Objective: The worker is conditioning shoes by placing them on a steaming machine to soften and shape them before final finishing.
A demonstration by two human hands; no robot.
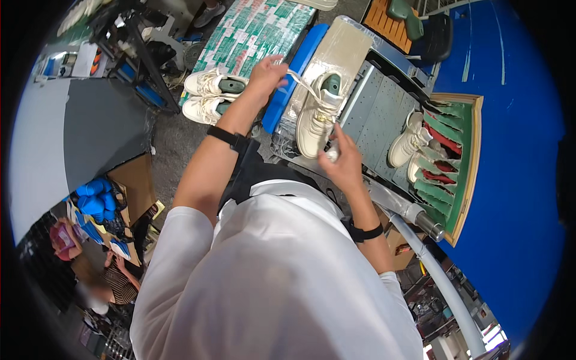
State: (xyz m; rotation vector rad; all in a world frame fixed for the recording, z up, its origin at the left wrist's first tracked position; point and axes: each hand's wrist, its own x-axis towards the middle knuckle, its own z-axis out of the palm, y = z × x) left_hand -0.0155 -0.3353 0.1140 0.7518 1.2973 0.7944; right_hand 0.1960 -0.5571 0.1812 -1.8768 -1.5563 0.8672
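Note:
A cream lace-up shoe (313, 123) with a dark green insert in its opening stands on the shiny, film-wrapped beige surface in front of me. My left hand (268, 75) is closed on a shoelace (303, 82), which stretches from the shoe's upper end to my fingers. Beside the shoe's right side is my right hand (345, 161), its fingers curled and the index finger close to the laces. Something small and white (332, 153) shows between thumb and fingers; its kind is unclear. Two similar cream shoes (207, 96) with green inserts stand to the left.
A grey conveyor (381, 111) runs right to a wooden-framed opening hung with torn green strips (447, 129), where more cream shoes (410, 141) sit. Behind the left pair lies a green-and-white patterned surface (255, 36). A blue bar (294, 81) edges the work surface. Another person (120, 282) is at lower left.

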